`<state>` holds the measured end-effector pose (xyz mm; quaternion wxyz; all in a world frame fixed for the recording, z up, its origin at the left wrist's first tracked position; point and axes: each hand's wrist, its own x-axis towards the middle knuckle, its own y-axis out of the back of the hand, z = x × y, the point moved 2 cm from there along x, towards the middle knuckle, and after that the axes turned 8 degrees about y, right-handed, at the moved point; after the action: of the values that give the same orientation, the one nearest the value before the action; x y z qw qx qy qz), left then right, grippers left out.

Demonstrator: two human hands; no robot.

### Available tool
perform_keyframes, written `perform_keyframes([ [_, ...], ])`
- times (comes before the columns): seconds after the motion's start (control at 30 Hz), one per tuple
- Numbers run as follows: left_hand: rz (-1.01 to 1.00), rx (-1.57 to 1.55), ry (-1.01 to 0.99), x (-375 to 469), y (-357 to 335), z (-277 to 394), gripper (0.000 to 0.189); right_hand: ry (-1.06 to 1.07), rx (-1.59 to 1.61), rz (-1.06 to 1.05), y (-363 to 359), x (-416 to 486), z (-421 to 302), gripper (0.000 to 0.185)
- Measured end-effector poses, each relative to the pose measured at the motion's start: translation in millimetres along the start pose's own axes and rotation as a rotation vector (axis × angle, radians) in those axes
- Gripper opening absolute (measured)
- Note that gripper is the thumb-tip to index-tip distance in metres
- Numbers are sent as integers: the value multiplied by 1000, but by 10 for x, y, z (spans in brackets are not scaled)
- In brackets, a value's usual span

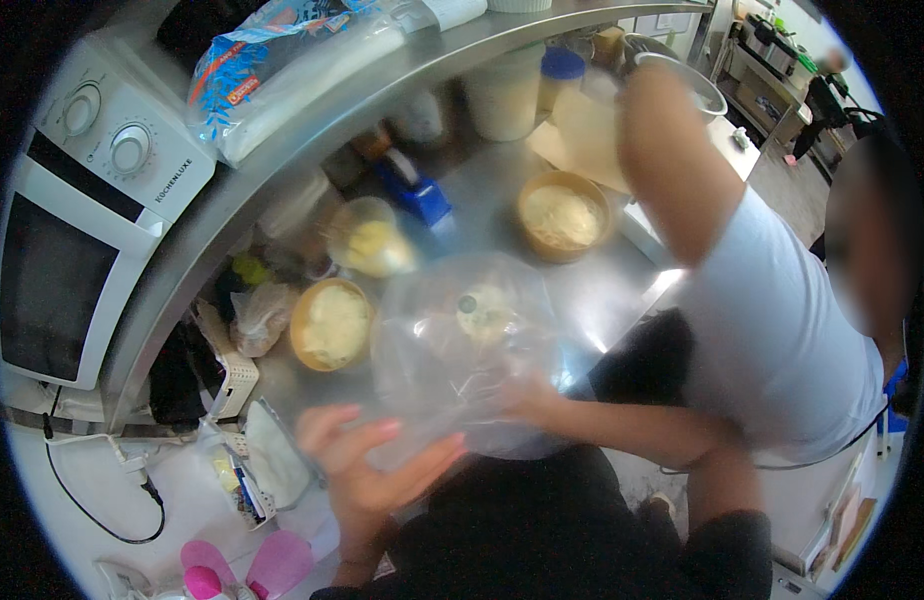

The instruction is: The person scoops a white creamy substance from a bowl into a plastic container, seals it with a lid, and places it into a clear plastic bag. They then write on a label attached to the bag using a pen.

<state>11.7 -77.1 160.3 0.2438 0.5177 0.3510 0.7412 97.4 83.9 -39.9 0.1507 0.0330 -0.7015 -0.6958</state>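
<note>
A clear plastic bag point(432, 352) is spread in front of my body, blurred and glossy. My right hand point(525, 397) grips it at the right side; its fingers are partly veiled by the film. Beside the bag's lower left edge is my left hand point(379, 465), fingers apart, holding nothing. Through the plastic shows a pale item with a grey round spot point(477, 307), too hazy to name. Left of the bag stands a kraft paper bowl point(333, 324) filled with pale, creamy food. Farther back sits a second kraft bowl point(564, 214) with similar food.
A clear container with yellow food point(375, 244) and a blue tape dispenser point(424, 196) stand on the metal table point(492, 180). A shelf edge point(297, 127) curves overhead, bearing a microwave point(94, 217). At right, a co-worker's arm point(668, 165) reaches over the table. White baskets point(237, 382) line the left.
</note>
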Motion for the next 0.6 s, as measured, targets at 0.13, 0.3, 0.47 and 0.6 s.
perform_keyframes([
  [0.13,-17,-11,-10,0,50,-21,39,-272,149,-177,302,45,-169,17],
  [0.3,2,23,-113,2,74,-70,31,-298,156,-238,84,127,-220,17],
  [0.47,81,12,-66,-219,-51,-210,33,-366,184,-119,279,152,-268,18],
  [0.6,143,-11,-1,-111,13,-144,38,-217,64,-110,362,111,-347,19],
])
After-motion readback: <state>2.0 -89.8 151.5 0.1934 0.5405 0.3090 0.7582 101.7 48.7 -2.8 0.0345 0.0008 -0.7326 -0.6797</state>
